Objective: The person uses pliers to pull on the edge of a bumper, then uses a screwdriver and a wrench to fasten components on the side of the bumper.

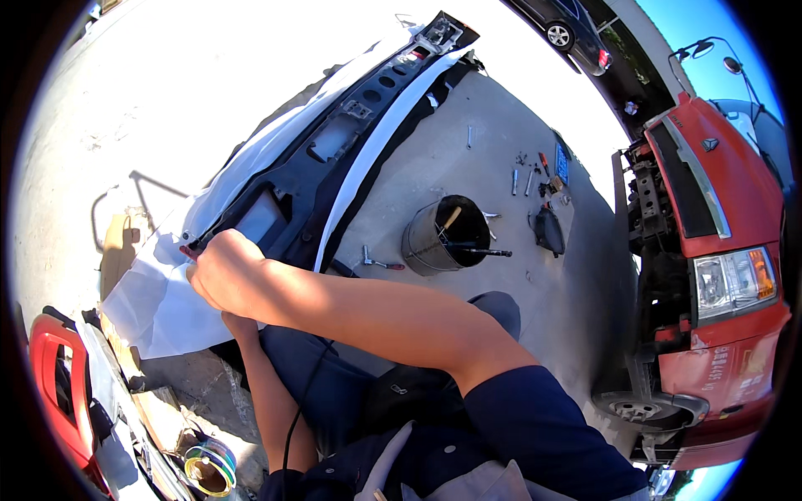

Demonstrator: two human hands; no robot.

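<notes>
A long dark vehicle panel (351, 117) with cut-outs, white strips and white sheeting (154, 321) lies diagonally ahead of me. My right hand (221, 265) is curled at the panel's near-left end, around a small red-handled tool (189, 250) that is mostly hidden. My left hand (238, 321) is beneath it; its fingers are mostly hidden behind my right hand and forearm, so I cannot tell what it holds.
A metal bucket (426, 250) with tools, a ratchet (372, 263) and several loose tools (530, 179) are on the concrete. A red truck (727, 351) stands right, a dark car (576, 33) beyond. A red panel (50, 359) and tape rolls (209, 463) lie at lower left.
</notes>
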